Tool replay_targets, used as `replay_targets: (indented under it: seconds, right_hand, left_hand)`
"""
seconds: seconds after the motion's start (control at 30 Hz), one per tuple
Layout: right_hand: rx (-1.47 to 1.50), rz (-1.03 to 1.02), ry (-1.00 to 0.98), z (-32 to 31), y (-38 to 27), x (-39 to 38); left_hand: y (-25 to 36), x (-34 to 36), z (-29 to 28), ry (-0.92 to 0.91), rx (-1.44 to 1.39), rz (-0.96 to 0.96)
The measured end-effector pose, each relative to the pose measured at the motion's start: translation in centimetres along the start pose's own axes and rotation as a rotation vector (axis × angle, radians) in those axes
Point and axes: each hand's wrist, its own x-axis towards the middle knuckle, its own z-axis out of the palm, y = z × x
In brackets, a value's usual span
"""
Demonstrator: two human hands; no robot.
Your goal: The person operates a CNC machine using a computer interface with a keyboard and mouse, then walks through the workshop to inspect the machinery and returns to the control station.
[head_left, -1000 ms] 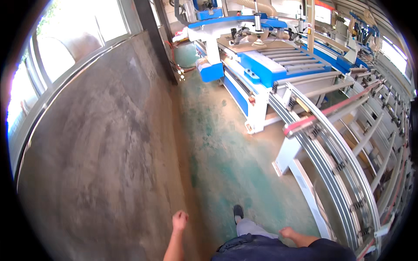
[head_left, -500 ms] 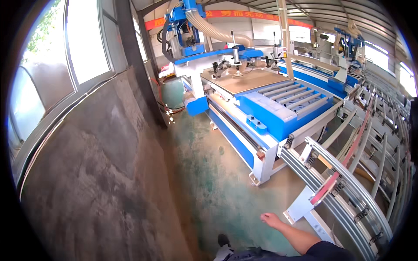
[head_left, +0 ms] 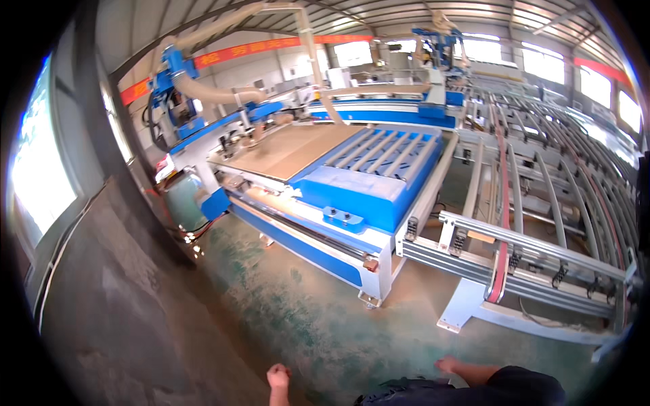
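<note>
My left hand [head_left: 278, 375] hangs low over the floor at the lower edge, left of the middle. Its fingers are curled into a loose fist, and nothing shows in them. To the right, my right hand [head_left: 447, 365] hangs beside my dark clothing, below the conveyor's white foot. It is small and blurred, so its fingers are not clear. Neither hand touches the machine. Ahead stands a large blue and white panel-working machine [head_left: 305, 257]. A brown board [head_left: 288, 150] lies flat on its bed, beside a section of grey rollers [head_left: 382, 150].
A roller conveyor frame [head_left: 542, 250] with a red belt [head_left: 502, 271] joins the machine at right. Its white foot [head_left: 464, 304] stands on the worn green floor [head_left: 284, 304]. A grey wall [head_left: 122, 291] runs along my left. Another blue machine [head_left: 379, 114] stands behind.
My view has swung to the right, so the machine sits farther left and more conveyor shows. My left hand has come into view. My right hand is lower and nearer my body.
</note>
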Motion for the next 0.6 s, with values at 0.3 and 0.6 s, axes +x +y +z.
replay_targets:
  seconds: [0.3,0.6]
  right_hand:
    - [0.868,0.200,0.367,-7.3,-5.0,0.7]
    - [0.559,0.167,0.153,-0.7,2.3,1.0]
  left_hand:
    - [-20.1,-9.5,1.3,-0.532,0.418,-0.332]
    - [-18.3,-15.6,2.7,-0.356,0.345,-0.468]
